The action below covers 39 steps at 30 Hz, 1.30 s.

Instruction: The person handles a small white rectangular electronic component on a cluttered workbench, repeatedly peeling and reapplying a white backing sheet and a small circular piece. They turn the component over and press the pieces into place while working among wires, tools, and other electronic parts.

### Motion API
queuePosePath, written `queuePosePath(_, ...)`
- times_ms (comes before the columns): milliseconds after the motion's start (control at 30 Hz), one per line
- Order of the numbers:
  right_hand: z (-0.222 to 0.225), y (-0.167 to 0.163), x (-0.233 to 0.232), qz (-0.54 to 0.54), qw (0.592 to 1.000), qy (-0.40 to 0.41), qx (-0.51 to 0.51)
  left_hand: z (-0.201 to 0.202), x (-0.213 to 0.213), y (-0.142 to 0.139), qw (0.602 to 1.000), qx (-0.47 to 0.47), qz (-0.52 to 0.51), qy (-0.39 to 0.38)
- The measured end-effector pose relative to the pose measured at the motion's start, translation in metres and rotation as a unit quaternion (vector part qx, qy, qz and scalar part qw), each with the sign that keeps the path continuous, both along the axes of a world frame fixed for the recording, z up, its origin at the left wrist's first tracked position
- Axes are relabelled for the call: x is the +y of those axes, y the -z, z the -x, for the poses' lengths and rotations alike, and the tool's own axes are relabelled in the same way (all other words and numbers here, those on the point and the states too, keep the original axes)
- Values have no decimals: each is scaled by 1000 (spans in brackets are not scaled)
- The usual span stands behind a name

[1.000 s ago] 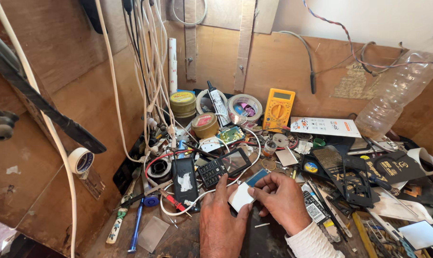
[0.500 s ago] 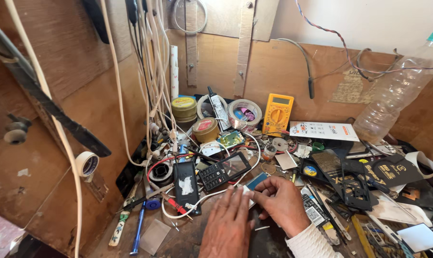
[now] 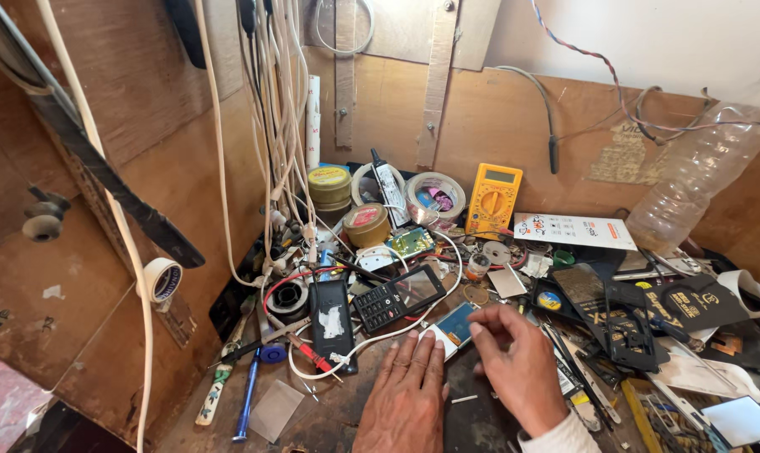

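My left hand (image 3: 407, 399) lies flat on the cluttered workbench, its fingertips resting on the near white end of a small phone (image 3: 452, 327) with a blue screen. My right hand (image 3: 518, 362) hovers just right of that phone, fingers curled, index and thumb close to its right edge; whether they touch it I cannot tell. A black keypad phone (image 3: 396, 296) lies just beyond, and a black phone back with a white patch (image 3: 331, 319) lies to the left.
A yellow multimeter (image 3: 492, 199) leans at the back wall beside tape rolls (image 3: 435, 195) and round tins (image 3: 329, 186). White cables (image 3: 275, 126) hang at the left. A clear plastic bottle (image 3: 703, 172) leans at right. Screwdrivers (image 3: 247, 394), black covers (image 3: 623, 315) and papers litter the bench.
The small phone, lifted and tilted in my hands a second ago, now lies flat on the bench. My left hand has flattened over its near end; my right hand has eased off.
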State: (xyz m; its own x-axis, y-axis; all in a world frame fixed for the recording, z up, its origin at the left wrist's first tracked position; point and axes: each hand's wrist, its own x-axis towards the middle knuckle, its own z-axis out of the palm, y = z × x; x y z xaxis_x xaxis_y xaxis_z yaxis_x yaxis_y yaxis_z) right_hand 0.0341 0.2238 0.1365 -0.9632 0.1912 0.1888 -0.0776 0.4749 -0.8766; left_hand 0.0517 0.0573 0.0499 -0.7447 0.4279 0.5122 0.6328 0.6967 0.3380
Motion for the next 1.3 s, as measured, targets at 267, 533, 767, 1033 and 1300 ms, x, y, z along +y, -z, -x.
queuePosePath(267, -21, 13, 8, -339, 908, -198, 149, 0, 0, -1, 1000, 2, -10, 2)
queuePosePath(533, -26, 28, 12, -446, 853, -176, 204, 0, 0, -1, 1000, 10, -11, -1)
queuePosePath(767, -28, 30, 10, -468, 841, -156, 221, 0, 2, 3, 1000, 19, 3, -14)
queuePosePath(1033, -30, 29, 11, -449, 852, -159, 219, 1, -15, -4, 999, -11, -9, 38)
queuePosePath(1300, -30, 27, 11, -447, 851, -151, 231, 1, -29, -11, 997, -43, 20, 68)
